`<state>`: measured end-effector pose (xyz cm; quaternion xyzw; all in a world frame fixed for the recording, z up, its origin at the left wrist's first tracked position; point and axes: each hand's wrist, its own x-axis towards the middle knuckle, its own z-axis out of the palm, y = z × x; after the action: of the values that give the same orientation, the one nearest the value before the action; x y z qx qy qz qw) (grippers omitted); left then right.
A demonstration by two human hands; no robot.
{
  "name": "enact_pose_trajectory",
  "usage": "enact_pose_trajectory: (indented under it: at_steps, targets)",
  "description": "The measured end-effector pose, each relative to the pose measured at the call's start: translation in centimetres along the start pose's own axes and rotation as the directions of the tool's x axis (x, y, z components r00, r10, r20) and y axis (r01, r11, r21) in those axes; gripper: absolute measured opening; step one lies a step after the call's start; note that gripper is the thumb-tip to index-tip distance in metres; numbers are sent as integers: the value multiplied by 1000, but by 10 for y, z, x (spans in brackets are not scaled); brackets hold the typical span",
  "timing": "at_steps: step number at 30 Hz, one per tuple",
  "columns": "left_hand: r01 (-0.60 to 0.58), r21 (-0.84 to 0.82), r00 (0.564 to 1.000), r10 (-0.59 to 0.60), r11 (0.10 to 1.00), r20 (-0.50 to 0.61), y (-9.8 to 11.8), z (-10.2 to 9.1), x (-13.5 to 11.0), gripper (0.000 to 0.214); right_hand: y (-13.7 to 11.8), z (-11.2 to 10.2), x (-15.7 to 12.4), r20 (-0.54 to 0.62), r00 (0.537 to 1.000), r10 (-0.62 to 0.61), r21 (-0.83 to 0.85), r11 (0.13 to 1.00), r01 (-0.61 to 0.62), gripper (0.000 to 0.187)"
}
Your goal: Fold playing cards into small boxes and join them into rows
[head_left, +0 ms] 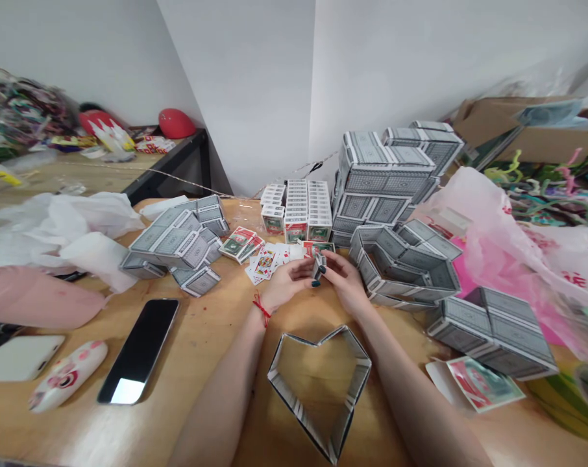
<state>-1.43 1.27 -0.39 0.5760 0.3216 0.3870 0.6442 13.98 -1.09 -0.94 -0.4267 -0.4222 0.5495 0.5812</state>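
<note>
Both hands meet near the middle of the table. My left hand [289,283] and my right hand [343,280] pinch a small grey-patterned playing card piece [318,264] between their fingertips; whether it is one card or more I cannot tell. Just beyond lie loose playing cards [265,261], some face up, beside red and green card boxes [240,242]. Between my forearms a heart-shaped frame of joined cards [356,399] rests on the wood. Close to my right hand stands a larger hollow shape of joined cards [396,283].
Card boxes [296,206] stand in rows at the back. Stacked card shapes [386,168] rise at the back right, and another card structure [170,237] sits left. A phone [139,350] and a glasses case [70,376] lie at left. Pink plastic bags [489,220] crowd the right.
</note>
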Motion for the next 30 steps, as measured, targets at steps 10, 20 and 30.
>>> enact_pose_trajectory:
  at_steps: [10, 20, 30]
  targets:
    - [-54, -2, 998, 54, 999, -10, -1, 2, 1, 52, -4, 2, -3, -3, 1000, -31, 61, 998, 31, 44]
    - [-180, 207, 968, 211, 962, -139, -15, 5, -1, 54, -7, 2, -3, 33, 999, -12, 89, 996, 9, 49]
    - [-330, 589, 875, 474, 738, -103, -7, 9, -6, 47, 0, 2, -2, 0, 994, 106, 166, 981, -104, 28]
